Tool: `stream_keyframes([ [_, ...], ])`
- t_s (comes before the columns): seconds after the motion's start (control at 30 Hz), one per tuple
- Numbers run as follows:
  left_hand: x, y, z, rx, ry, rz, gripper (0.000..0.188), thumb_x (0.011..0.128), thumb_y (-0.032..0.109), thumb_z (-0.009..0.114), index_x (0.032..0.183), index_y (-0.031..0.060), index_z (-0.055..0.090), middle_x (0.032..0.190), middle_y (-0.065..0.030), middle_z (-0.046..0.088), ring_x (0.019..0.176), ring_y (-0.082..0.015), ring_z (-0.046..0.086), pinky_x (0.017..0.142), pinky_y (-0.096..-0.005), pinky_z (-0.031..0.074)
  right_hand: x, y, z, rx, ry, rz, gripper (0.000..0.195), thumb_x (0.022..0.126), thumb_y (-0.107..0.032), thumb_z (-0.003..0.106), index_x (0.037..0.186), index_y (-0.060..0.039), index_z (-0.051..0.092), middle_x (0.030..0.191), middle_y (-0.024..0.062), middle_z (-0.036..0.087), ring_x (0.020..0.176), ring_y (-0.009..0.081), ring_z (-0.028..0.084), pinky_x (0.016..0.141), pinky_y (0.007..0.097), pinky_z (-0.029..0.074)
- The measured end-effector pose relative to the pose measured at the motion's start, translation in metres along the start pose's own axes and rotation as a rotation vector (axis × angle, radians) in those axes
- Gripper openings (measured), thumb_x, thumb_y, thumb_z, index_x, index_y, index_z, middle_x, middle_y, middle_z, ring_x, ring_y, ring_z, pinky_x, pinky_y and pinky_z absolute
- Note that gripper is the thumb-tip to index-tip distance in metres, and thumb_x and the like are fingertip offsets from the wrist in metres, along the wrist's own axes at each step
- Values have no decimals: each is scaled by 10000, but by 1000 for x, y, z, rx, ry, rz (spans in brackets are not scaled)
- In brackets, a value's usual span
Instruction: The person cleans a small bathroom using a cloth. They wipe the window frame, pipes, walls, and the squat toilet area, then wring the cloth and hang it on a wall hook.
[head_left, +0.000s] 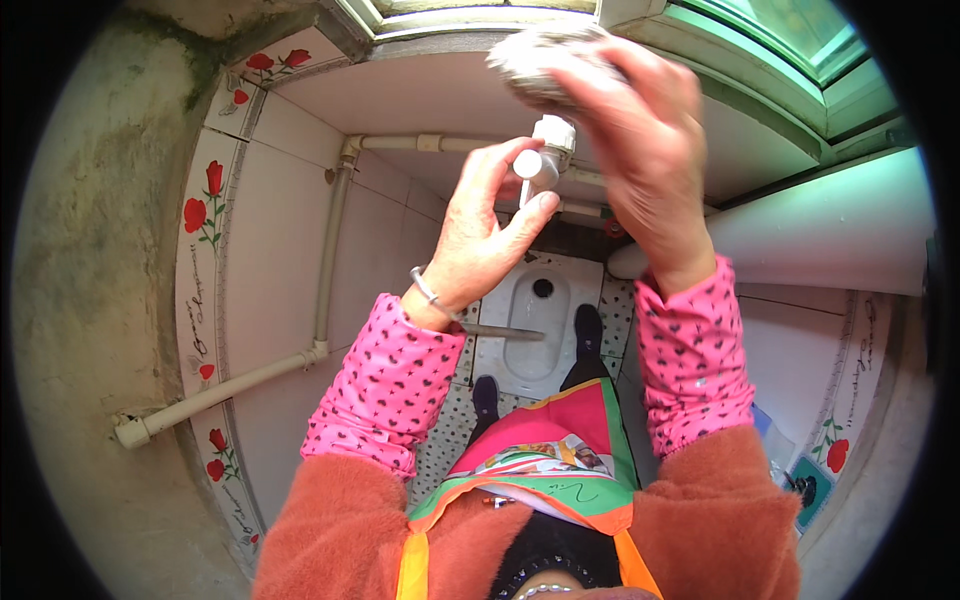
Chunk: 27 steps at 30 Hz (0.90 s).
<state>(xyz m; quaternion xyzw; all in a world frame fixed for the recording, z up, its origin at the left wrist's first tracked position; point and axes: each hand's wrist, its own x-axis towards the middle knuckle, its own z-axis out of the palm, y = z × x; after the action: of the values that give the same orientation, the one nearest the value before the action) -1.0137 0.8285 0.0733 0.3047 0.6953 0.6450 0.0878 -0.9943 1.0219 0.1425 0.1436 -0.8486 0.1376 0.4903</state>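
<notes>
Thumb and fingers of my left hand (487, 225) close around a white plastic tap (546, 172), held up above the floor. A ribbed white collar (555, 132) forms its upper end. Higher up, my right hand (652, 142) grips a greyish, fibrous scouring pad (551, 64), perhaps steel wool. Both the pad and the right fingers are motion-blurred. The pad is just above the collar; whether they touch I cannot tell. Pink patterned sleeve covers (386, 382) wrap both forearms, and a bracelet (435, 294) circles the left wrist.
Below lies a white squat toilet (540, 367) in a pebble-patterned floor (442, 450). Cream pipes (330, 262) run along the tiled left wall (281, 225). A window frame (855, 97) borders the top right, above a thick white pipe (825, 240).
</notes>
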Motion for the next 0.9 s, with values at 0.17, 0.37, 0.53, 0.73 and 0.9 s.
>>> stream_keyframes([
  [0.17,-2,-6,12,-159,64,-101,454,943,83,669,1376,62,537,1191,-76,571,927,-141,646,855,-303,544,13,1,37,-159,-278,-119,292,747,-43,711,999,-185,754,1126,-15,654,1019,249,597,832,379,500],
  [0.37,-3,-13,6,-103,5,-34,430,1007,71,631,1411,52,487,1105,-15,612,894,-71,592,817,-254,517,-32,34,7,-318,-190,107,301,766,-6,695,966,-223,757,1030,-22,632,912,250,578,769,385,520],
  [0.53,-5,-16,9,-41,29,6,420,1004,67,626,1404,69,497,1086,7,621,878,-55,591,796,-242,516,-45,26,-14,-310,-141,292,380,732,54,676,994,-205,768,1042,15,646,925,283,587,784,401,527],
  [0.73,-4,-15,11,-121,41,-27,419,1013,45,593,1419,67,491,1179,-7,601,949,-72,568,832,-232,501,-13,16,51,-201,-194,-71,266,764,-112,729,1017,-193,737,1105,11,678,989,259,613,887,382,508],
  [0.9,-2,-11,10,-179,21,-61,370,1039,70,574,1403,85,507,1155,-22,607,903,-85,577,804,-254,505,-52,56,7,-302,14,126,382,759,-17,717,1078,-222,667,1063,50,605,993,289,587,876,445,460],
])
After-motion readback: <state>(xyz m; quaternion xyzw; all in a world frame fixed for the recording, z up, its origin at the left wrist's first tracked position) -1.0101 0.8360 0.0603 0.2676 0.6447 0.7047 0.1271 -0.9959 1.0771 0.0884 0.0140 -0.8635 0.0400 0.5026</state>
